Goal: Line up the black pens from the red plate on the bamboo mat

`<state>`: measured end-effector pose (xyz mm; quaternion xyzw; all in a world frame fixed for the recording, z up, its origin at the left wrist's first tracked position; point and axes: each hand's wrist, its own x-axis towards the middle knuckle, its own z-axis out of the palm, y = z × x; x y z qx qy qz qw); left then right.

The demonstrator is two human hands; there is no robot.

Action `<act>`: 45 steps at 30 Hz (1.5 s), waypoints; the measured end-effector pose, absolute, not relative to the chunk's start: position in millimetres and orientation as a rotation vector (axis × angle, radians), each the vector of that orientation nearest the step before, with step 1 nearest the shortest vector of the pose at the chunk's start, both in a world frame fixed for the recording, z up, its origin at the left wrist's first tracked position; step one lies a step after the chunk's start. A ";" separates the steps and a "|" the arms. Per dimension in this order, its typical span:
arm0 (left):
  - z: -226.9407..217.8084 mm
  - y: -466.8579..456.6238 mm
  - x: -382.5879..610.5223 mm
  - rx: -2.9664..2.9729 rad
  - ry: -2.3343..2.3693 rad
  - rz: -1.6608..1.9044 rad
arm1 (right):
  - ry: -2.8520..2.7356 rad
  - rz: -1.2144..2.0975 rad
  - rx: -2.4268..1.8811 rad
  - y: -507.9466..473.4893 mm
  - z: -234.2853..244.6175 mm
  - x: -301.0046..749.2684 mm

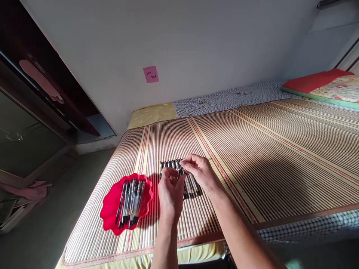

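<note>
A row of clear-barrelled pens with black caps lies side by side on the slatted mat. My left hand is over the left part of this row, its fingers curled in and the thumb raised; whatever they hold is hidden. Just to the right, my right hand pinches thumb and forefinger together above the pens' upper ends, and I cannot make out what is between the fingertips. Left of my hands, a red scalloped plate carries several more pens in a loose bundle.
The mat covers a bed, with a folded red and floral quilt at the far right. A pink note is stuck on the white wall behind. Beyond the bed's left edge are the floor and a dark door frame.
</note>
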<state>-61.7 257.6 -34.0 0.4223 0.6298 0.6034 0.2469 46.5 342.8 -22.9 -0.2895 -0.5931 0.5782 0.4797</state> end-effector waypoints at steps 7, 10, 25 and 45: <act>-39.1 257.6 -70.9 1.153 1.313 1.511 | -1.441 1.510 -0.635 345.0 -21.9 52.9; -37.9 257.9 -68.9 1.115 1.391 1.564 | -1.434 1.507 -0.628 348.5 -25.3 54.6; -38.0 258.8 -66.5 1.022 1.278 1.529 | -1.545 1.551 -0.604 352.8 -25.3 61.9; -46.7 262.0 -76.2 0.794 1.194 1.405 | -0.842 1.222 -0.713 379.9 -28.2 109.6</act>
